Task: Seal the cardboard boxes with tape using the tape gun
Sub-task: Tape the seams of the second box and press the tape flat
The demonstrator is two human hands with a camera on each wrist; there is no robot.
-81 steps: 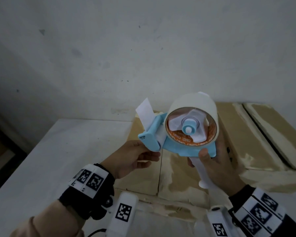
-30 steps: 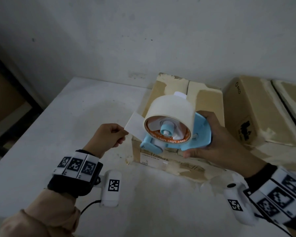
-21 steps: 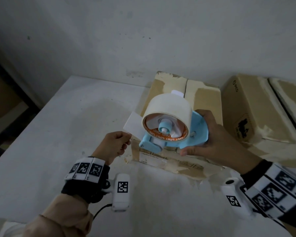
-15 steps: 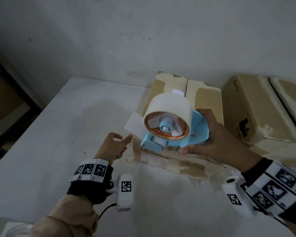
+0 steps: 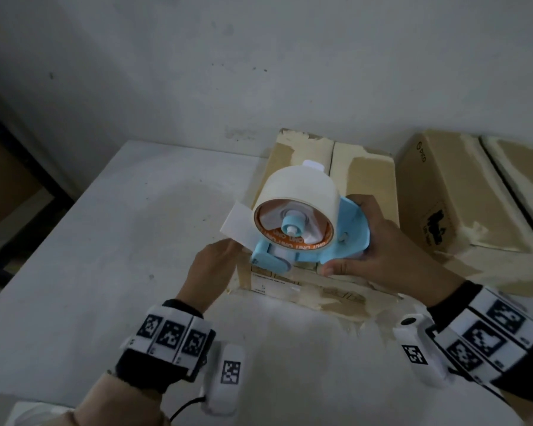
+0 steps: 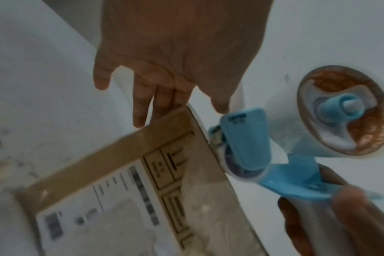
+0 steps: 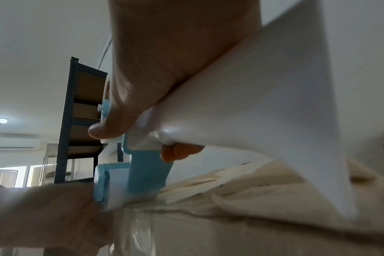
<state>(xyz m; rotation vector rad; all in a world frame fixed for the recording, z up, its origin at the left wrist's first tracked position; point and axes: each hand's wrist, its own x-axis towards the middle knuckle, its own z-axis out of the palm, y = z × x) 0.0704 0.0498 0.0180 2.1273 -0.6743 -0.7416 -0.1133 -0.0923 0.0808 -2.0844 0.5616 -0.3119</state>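
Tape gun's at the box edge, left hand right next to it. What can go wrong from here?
1. The loose tape end sticks up free, held by neither hand; it may fold or start crooked.
2. The left hand lies open beside the tape gun nose; fingers could meet the cutter.
3. Old tape residue on the box may weaken adhesion.

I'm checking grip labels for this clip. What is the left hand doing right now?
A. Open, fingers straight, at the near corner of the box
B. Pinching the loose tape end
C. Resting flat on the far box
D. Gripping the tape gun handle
A: the left hand shows straight, spread fingers by the corner of the cardboard box, holding nothing, while the right hand grips the tape gun.
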